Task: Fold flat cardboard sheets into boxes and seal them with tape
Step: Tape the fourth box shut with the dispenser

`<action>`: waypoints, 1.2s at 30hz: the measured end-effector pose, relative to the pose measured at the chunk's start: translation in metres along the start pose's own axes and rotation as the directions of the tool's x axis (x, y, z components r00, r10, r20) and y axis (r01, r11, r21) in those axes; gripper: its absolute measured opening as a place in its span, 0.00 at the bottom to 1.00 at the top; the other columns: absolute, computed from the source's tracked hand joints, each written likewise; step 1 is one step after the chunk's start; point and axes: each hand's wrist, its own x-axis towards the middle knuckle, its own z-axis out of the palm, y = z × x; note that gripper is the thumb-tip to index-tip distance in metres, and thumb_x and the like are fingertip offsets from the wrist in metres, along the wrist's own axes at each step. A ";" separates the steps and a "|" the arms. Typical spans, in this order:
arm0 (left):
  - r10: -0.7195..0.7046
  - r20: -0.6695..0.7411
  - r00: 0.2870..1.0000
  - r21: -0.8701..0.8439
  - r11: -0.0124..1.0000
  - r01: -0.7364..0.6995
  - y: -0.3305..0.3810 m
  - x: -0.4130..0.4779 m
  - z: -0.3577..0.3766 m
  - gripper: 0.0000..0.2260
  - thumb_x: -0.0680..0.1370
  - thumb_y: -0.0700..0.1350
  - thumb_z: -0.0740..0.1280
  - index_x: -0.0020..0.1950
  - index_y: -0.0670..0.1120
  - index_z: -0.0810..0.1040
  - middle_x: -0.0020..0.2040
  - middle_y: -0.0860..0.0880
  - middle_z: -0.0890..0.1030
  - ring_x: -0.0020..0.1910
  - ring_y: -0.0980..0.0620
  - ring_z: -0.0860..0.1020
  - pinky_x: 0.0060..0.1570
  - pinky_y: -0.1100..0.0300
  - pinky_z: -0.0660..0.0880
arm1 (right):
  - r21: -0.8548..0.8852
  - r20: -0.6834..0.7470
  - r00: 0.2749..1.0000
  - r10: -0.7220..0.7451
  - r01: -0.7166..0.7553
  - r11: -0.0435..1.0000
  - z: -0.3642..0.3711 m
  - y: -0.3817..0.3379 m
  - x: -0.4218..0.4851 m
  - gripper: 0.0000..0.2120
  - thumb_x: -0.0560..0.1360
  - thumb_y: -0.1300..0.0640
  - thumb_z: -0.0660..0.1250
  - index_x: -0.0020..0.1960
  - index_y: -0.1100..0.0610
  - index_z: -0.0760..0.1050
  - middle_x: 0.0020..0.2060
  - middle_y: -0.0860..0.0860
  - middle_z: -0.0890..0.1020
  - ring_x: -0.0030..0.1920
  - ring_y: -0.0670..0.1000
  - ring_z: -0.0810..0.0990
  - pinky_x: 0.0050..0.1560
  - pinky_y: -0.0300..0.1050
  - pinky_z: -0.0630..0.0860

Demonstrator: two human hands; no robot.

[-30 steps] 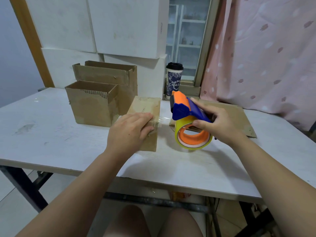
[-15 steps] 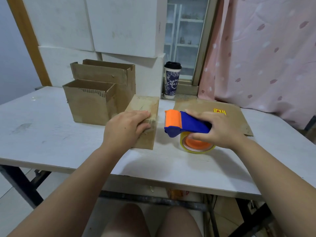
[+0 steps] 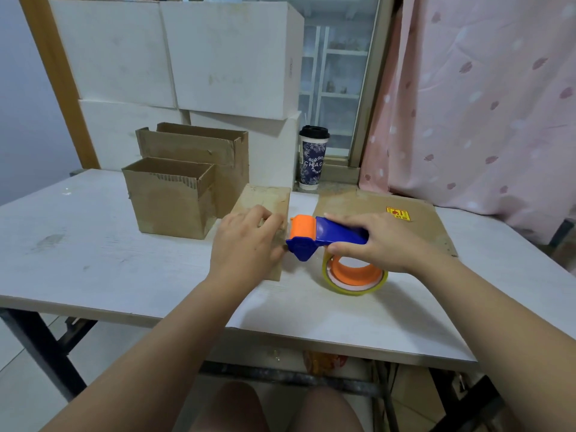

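A small closed cardboard box (image 3: 265, 198) lies on the white table (image 3: 93, 244) in front of me. My left hand (image 3: 246, 244) rests on its top near the right edge, fingers bent over it. My right hand (image 3: 374, 241) grips the blue handle of a tape dispenser (image 3: 327, 236) with an orange roller and a yellow tape roll (image 3: 355, 280). The dispenser's head sits against the box's right side, and the roll touches the table. Two open-topped cardboard boxes (image 3: 171, 201) stand to the left. A flat cardboard sheet (image 3: 374, 201) lies behind my right hand.
White foam boxes (image 3: 187, 57) are stacked against the wall behind the table. A lidded paper cup (image 3: 312, 157) stands on the window sill. A pink curtain (image 3: 483, 104) hangs at the right. The table's front edge runs just below my forearms.
The dispenser came down from a raised, tilted pose to the table and moved left against the box's right side. My left hand stayed on the box top.
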 end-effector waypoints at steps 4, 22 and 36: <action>-0.053 -0.064 0.997 -0.027 0.998 0.052 0.002 -0.001 0.004 0.15 0.63 0.50 0.77 0.46 0.47 0.82 0.41 0.49 0.79 0.35 0.46 0.76 0.37 0.57 0.70 | 0.326 -0.149 0.982 0.117 -0.063 0.943 0.005 0.018 -0.018 0.26 0.64 0.37 0.69 0.60 0.30 0.68 0.47 0.29 0.78 0.47 0.33 0.76 0.47 0.30 0.67; -0.004 0.010 1.000 0.045 0.999 0.003 0.000 0.000 0.007 0.18 0.63 0.54 0.75 0.48 0.46 0.80 0.43 0.47 0.79 0.38 0.44 0.75 0.38 0.55 0.71 | -0.011 0.028 1.000 0.007 -0.006 1.000 0.003 0.000 0.000 0.30 0.70 0.36 0.68 0.70 0.42 0.69 0.59 0.38 0.76 0.52 0.37 0.70 0.47 0.25 0.63; -0.022 -0.075 0.997 -0.159 0.987 0.010 0.000 0.001 0.008 0.11 0.68 0.49 0.70 0.49 0.51 0.82 0.47 0.51 0.80 0.41 0.45 0.78 0.44 0.52 0.66 | -0.307 0.278 0.952 0.124 -0.035 0.951 -0.053 -0.050 0.050 0.32 0.61 0.27 0.65 0.61 0.39 0.77 0.53 0.45 0.82 0.53 0.51 0.77 0.56 0.51 0.76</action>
